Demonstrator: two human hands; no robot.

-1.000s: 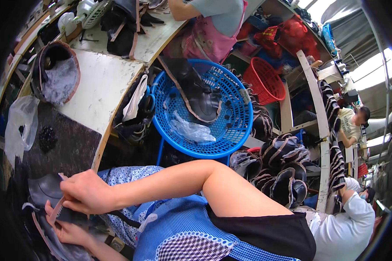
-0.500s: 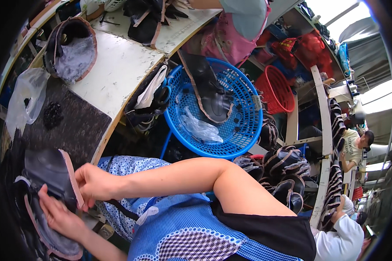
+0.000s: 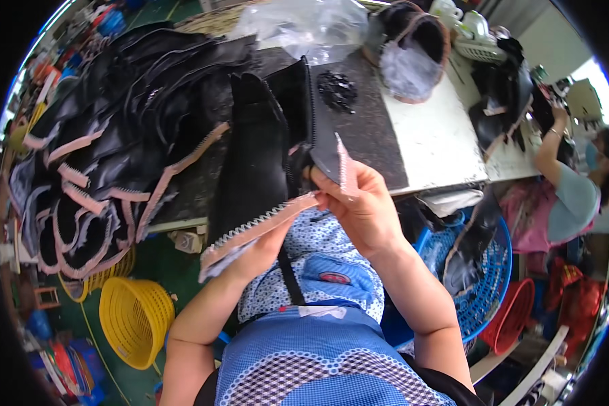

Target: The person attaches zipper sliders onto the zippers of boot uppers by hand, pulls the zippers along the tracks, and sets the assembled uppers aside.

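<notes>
At the bench [image 3: 426, 135], my right hand [image 3: 367, 213] pinches the boot [image 3: 250, 162], seemingly steadying it, my left hand [image 3: 267, 247] beneath, its grip hidden.

Workbench [image 3: 426, 139], white top showing right. Green floor [image 3: 142, 389] with yellow line [image 3: 106, 362], near left. Pale wooden rails [image 3: 538, 369], near right. Bright glare [image 3: 599, 84], far right.

I saw a yellow basket [image 3: 134, 323], a clear bag [image 3: 303, 28], and a red basket [image 3: 513, 317] beside a blue basket [image 3: 488, 296].
</notes>
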